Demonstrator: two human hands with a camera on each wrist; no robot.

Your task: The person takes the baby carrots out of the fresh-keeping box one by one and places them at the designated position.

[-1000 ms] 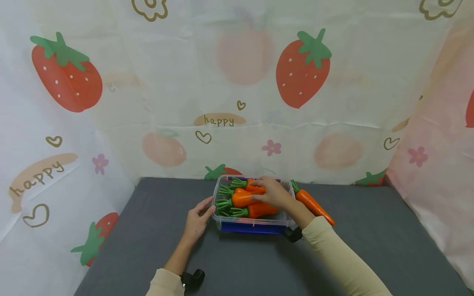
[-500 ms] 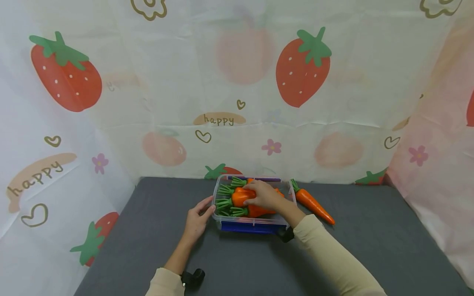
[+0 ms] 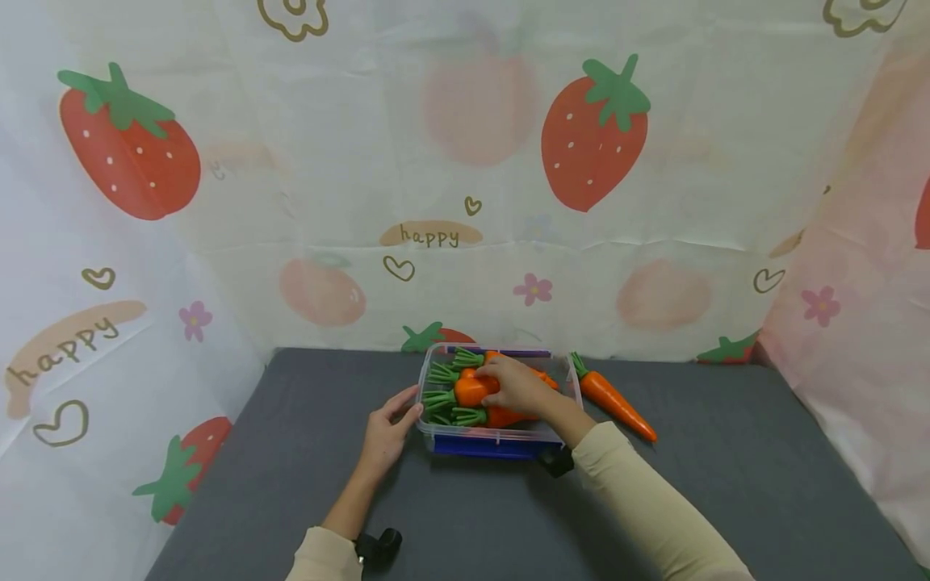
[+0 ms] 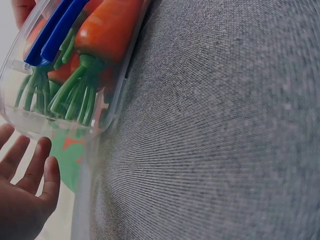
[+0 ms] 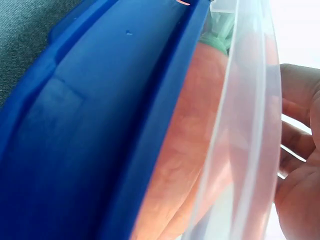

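A clear plastic box (image 3: 501, 433) with blue clips holds several orange carrots with green stem tufts. My right hand (image 3: 519, 387) reaches into the box from the right and grips a carrot (image 3: 471, 390) in the middle, thumb on the near side and fingers over the far side. The carrot's lower part is hidden under that hand. At the box's left end, my left hand (image 3: 385, 432) rests its fingertips against the wall; in the left wrist view its fingers (image 4: 36, 162) are extended and spread. Outside the box to the right lies another carrot (image 3: 617, 405).
A dark grey cloth (image 3: 465, 516) covers the table. Behind it hangs a pale curtain (image 3: 465, 177) printed with strawberries, with more fabric on both sides. A blue clip (image 5: 95, 115) spans the box's near side in the right wrist view.
My right hand has moved a little left and down onto the middle carrot, its thumb and fingers now around it. My left hand and the box have stayed put.
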